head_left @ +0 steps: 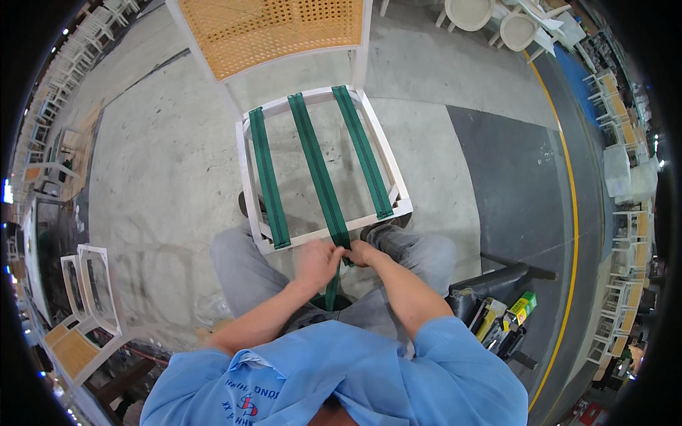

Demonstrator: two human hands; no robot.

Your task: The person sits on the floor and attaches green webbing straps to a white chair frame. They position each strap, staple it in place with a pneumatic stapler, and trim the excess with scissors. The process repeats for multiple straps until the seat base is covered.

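Observation:
A white chair frame (245,153) stands before my knees, its woven cane backrest (277,32) on the far side. Across its open seat run three green webbing straps, the left strap (268,177), the middle strap (316,163) and the right strap (362,153). At the front rail, my left hand (317,263) has its fingers closed on the middle strap. Close beside it, my right hand (361,253) pinches the same strap near the rail. A loose green tail (332,292) hangs down between my thighs. My fingertips partly cover the strap's fold.
By my right knee, a dark stool or bench (497,284) stands beside tools and a green-yellow box (524,305). Another white chair with a cane panel (74,348) lies at lower left. Round white stools (517,30) and rows of chairs (618,248) line the far and right sides.

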